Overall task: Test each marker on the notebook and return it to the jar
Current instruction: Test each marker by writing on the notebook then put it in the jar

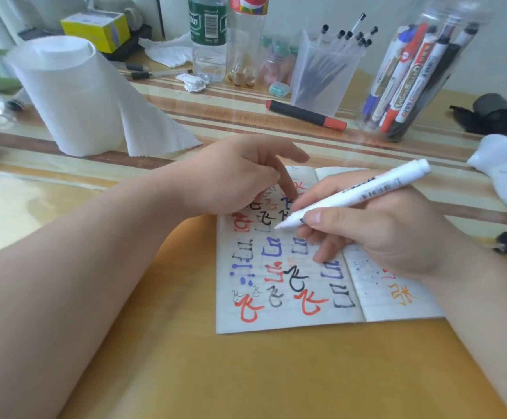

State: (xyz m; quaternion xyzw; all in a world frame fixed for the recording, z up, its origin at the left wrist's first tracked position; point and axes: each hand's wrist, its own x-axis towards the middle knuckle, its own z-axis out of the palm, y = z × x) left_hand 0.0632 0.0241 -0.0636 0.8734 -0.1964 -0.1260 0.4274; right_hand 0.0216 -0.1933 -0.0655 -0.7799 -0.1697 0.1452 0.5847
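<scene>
Gripping a white marker point(355, 193), the right hand point(382, 234) hides part of the notebook point(276, 316); the loose-fingered left hand point(231, 176) presses it.

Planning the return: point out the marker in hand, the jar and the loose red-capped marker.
white marker point(367, 191): head view, mid-barrel.
jar point(445, 10): head view, upper clear wall.
red-capped marker point(297, 111): head view, black barrel.

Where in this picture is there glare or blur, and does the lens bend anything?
In the head view, pale glare lies on the glossy table at the left; the wide lens makes the marker jar lean outward at the right; the paper towel roll looks soft, while the notebook marks in the middle are sharp.
</scene>
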